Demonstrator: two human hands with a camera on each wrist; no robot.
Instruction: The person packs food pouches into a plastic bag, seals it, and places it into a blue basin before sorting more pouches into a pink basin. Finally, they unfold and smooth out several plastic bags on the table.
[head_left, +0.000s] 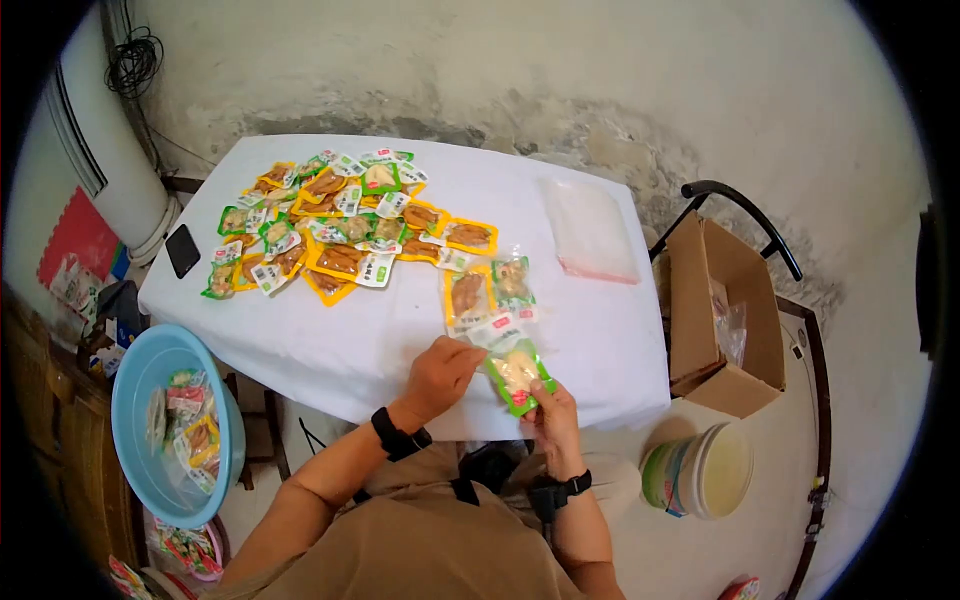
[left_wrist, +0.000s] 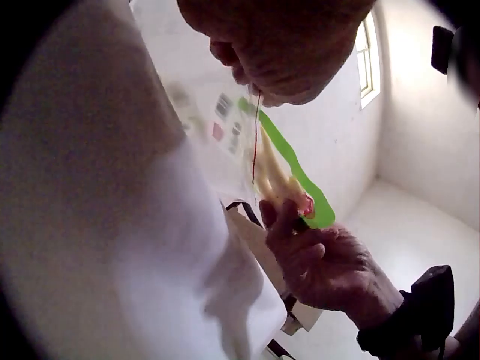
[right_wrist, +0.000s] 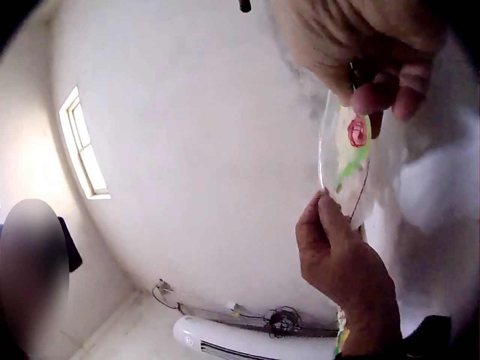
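My right hand [head_left: 555, 420] grips a green-edged food packet [head_left: 518, 378] with pale contents, close over the table's front edge. With thumb and finger my left hand [head_left: 440, 378] pinches the edge of a clear plastic bag [right_wrist: 324, 146], which has a thin red line along its mouth. The green-edged packet overlaps this bag in both wrist views. Just beyond the hands, a yellow-edged packet [head_left: 468, 295] and another green-edged packet [head_left: 513, 282] lie side by side on the white-covered table [head_left: 390, 310].
A heap of yellow- and green-edged packets [head_left: 340, 230] covers the table's left, with a phone [head_left: 182, 251] beside it. Flat clear bags [head_left: 592, 230] are stacked at the right. A blue basin [head_left: 125, 420] holding packets, a cardboard box [head_left: 690, 300] and a bucket [head_left: 725, 470] flank the table.
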